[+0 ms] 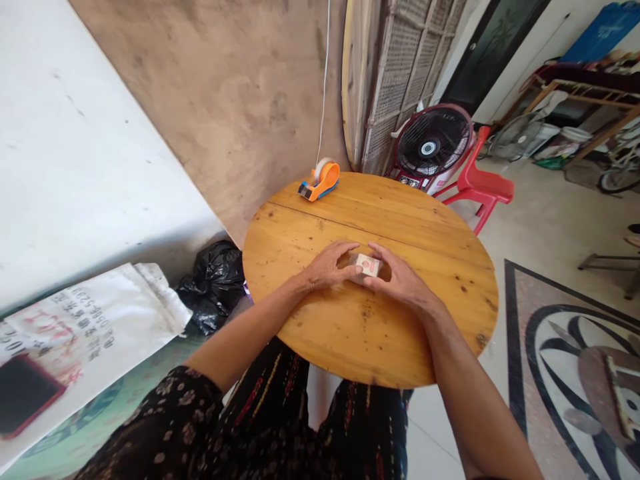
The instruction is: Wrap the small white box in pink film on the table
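A small white box (368, 265) with red print lies between my two hands over the round wooden table (320, 327). My left hand (331, 265) curves in from the left, with its thumb tip at the box's near left edge. From the other side, my right hand (397, 275) curls about the box, forefinger at the far edge and thumb at the near edge. Both hands have their fingertips at the box. Whether the box rests on the wood or is slightly lifted is hard to see.
An orange and blue tape dispenser (321, 180) stands at the table's far edge. Beyond are a floor fan (434, 143) and a red plastic chair (480, 179). At left lie a black plastic bag (216, 283), a white sack (110, 320) and a phone (30, 393).
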